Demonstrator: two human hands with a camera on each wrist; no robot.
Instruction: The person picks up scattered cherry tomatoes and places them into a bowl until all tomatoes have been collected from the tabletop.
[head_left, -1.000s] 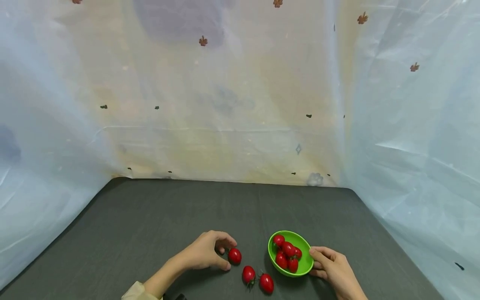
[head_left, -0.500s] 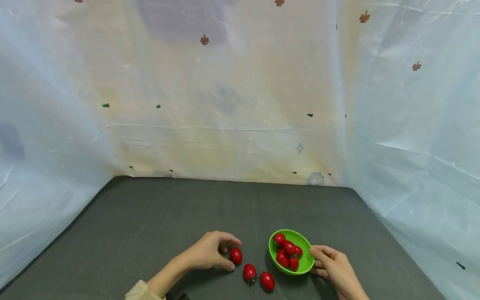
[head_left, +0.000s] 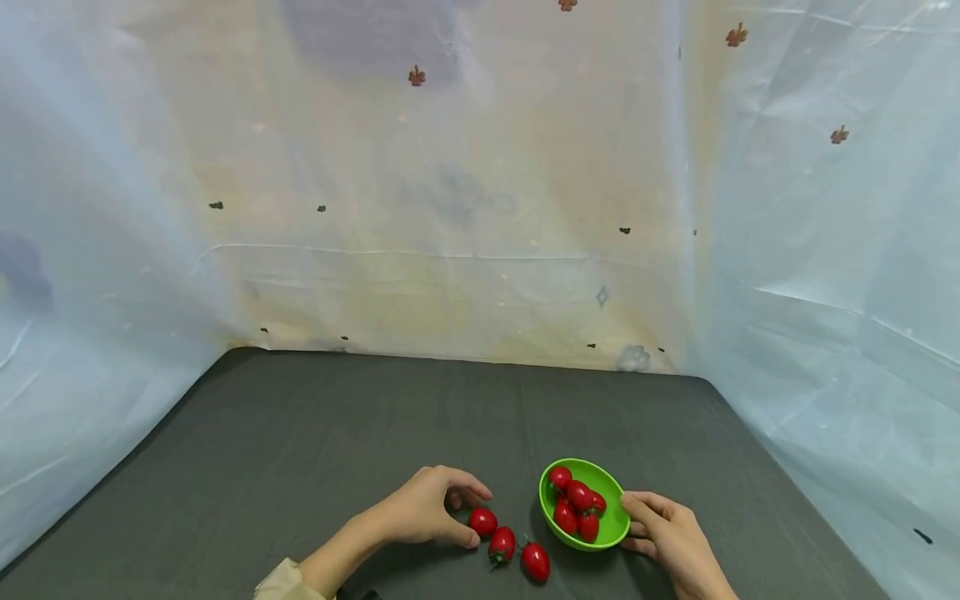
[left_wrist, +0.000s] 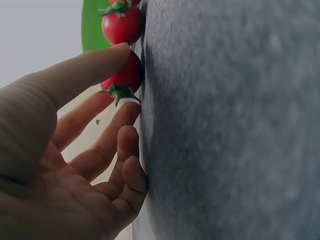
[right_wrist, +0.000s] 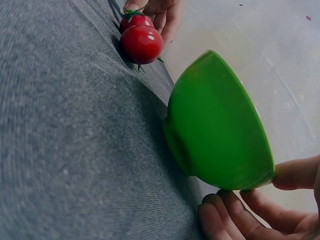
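My left hand [head_left: 427, 507] is loosely curved round a red cherry tomato [head_left: 482, 522] on the cloth. In the left wrist view its thumb [left_wrist: 100, 62] overlaps that tomato [left_wrist: 127, 75], while a gap shows between forefinger and tomato from above. Close by lie two more cherry tomatoes, one [head_left: 502, 546] right beside the first and another [head_left: 536, 562] nearer the bowl. With thumb and fingers, my right hand [head_left: 671, 533] grips the right rim of a green bowl [head_left: 611, 525], which stands on the cloth. Several cherry tomatoes [head_left: 579, 497] sit inside the bowl.
Dark grey cloth [head_left: 360, 417] covers the table. Pale patterned sheeting [head_left: 450, 208] hangs behind it and along both sides.
My left hand has shifted right, and the tomato by it has moved right, up against its neighbour. The right hand and the bowl stay essentially in place.
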